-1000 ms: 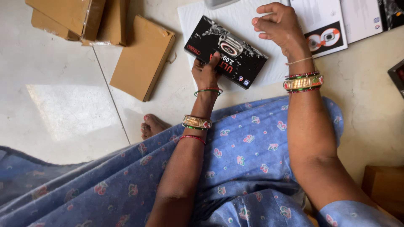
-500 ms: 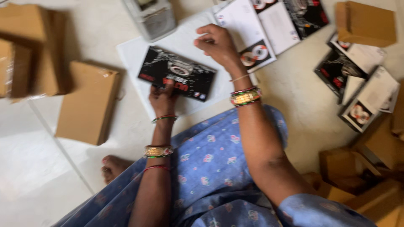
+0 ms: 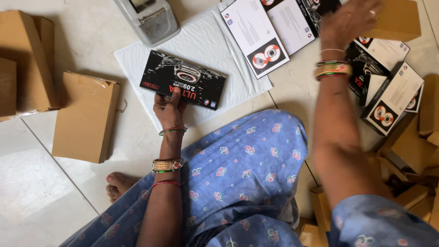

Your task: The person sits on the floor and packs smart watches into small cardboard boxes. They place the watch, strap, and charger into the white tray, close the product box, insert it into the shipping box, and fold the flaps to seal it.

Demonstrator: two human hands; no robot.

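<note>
My left hand (image 3: pixel 168 108) grips the near edge of a flat black product box (image 3: pixel 183 79) that lies on a white padded mailer (image 3: pixel 208 50) on the floor. My right hand (image 3: pixel 348 19) is raised and blurred at the upper right, fingers spread, holding nothing. It hovers over a pile of black and white product boxes (image 3: pixel 386 98) and beside a brown carton (image 3: pixel 398 18). Bangles ring both wrists. My lap, in blue flowered cloth, fills the lower middle.
Closed brown cardboard cartons (image 3: pixel 84 116) lie at the left, with more cartons (image 3: pixel 20 59) behind them. A grey device (image 3: pixel 148 18) stands at the top. White leaflets with disc pictures (image 3: pixel 260 34) lie beyond the mailer. Flattened brown boxes (image 3: pixel 411 151) crowd the right. My bare foot (image 3: pixel 118 184) rests on the tile.
My right hand has let go of the black box and swung right toward the pile of boxes. The left hand keeps its grip on the box. The view has shifted right.
</note>
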